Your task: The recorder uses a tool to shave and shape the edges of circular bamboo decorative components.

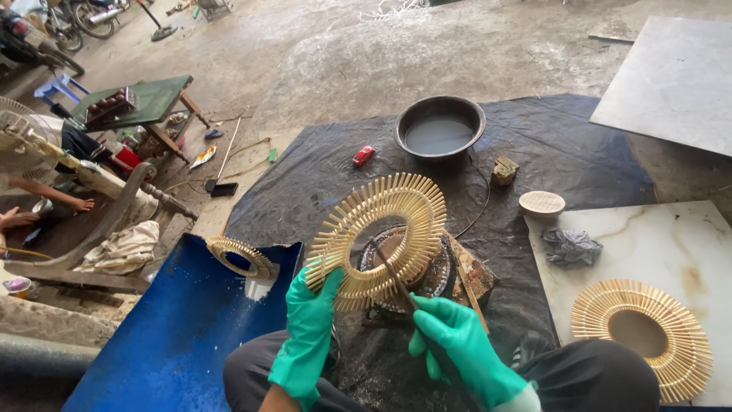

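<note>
Above the near dark tarp (534, 152), the green-gloved left hand (309, 332) grips a sunburst ring of pale bamboo sticks (381, 236) while the right hand (457, 347) pinches a thin brush (393, 278) inside it; a finished-looking ring (648, 336) lies right.

Green gloves on left hand (309, 336) and right hand (457, 347). Pale straw-yellow on the bamboo-stick ring (381, 236), ribbed with even radial lines; same tone and pattern on the finished ring (644, 336) and small ring (238, 255). Black tarp (564, 152). Bright blue sheet (175, 328), scuffed white. Cream marble slab (663, 244) with brownish veins. Dark bowl (440, 126), grey liquid inside. Grey rag (570, 246). Small red object (363, 156). Green table (152, 99).
</note>
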